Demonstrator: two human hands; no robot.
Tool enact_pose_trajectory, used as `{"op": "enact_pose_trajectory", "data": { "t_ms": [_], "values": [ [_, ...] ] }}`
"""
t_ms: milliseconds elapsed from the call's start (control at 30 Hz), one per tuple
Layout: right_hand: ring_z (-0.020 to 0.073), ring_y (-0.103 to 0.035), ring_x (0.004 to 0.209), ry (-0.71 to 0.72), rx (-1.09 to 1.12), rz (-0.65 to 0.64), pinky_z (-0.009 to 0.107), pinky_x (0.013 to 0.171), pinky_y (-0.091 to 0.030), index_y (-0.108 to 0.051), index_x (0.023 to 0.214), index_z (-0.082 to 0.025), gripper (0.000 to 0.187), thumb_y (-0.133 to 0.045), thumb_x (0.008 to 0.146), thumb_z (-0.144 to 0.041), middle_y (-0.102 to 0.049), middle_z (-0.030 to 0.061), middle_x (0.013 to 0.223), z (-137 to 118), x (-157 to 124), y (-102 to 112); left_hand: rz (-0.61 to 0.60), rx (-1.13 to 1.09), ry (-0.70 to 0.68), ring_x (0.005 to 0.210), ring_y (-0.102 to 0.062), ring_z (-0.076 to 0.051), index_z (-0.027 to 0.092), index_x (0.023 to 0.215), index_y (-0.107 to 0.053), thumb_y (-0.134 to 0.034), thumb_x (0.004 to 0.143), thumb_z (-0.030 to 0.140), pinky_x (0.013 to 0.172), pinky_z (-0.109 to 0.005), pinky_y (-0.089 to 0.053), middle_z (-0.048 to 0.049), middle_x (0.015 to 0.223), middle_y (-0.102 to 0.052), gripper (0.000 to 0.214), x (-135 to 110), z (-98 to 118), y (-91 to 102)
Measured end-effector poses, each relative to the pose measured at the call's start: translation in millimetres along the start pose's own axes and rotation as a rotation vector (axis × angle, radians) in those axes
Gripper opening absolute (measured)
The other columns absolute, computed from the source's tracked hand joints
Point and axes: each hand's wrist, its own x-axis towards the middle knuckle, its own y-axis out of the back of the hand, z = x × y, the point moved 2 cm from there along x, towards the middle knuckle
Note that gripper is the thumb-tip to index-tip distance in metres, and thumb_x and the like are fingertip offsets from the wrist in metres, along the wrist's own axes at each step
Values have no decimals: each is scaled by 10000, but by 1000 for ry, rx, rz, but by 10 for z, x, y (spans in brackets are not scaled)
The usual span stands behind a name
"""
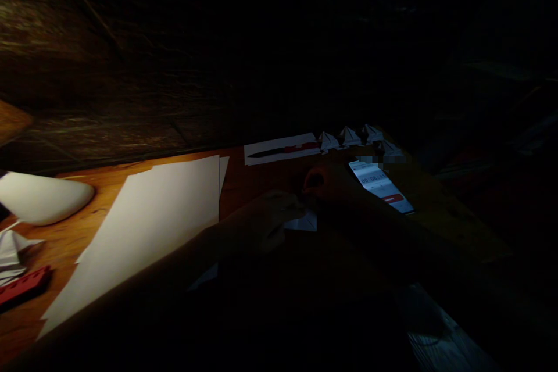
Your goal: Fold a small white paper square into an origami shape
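The scene is very dark. My left hand (261, 224) and my right hand (325, 186) meet over a small white piece of paper (305, 222) on the wooden table (244, 177). Both hands have their fingers curled onto the paper, pinching or pressing it. Most of the paper is hidden under the hands and in shadow.
A stack of large white sheets (148, 226) lies at the left. A red-handled knife (285, 150) rests on a paper strip at the back, beside several small folded paper shapes (351, 136). A lit phone (381, 186) lies at the right. A white lamp shade (41, 197) and a red ruler (24, 286) sit far left.
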Motion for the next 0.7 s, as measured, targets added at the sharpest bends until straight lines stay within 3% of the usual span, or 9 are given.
{"op": "enact_pose_trajectory", "data": {
  "t_ms": [267,467,700],
  "values": [
    [137,-623,757,49,12,-26,233,648,-419,-765,853,-153,92,-707,781,-149,-728,66,875,20,11,5,14,11,-10,1239,-528,-279,279,1444,-478,-493,770,29,1046,-502,-489,-83,1365,-558,719,-5,24,13],
    [142,-623,731,54,24,-61,243,627,-422,-751,865,-155,94,-734,790,-209,-723,59,861,25,9,13,-1,-2,15,1254,-521,-303,259,1410,-519,-519,777,71,1043,-534,-487,-100,1363,-561,660,-22,-9,-8],
    [157,-625,744,22,8,-36,253,630,-421,-743,860,-163,109,-696,764,-137,-722,60,865,-31,8,-13,6,1,-5,1175,-561,-285,249,1384,-531,-505,774,76,1005,-505,-501,-96,1271,-602,635,-5,9,-8]
  ]
}}
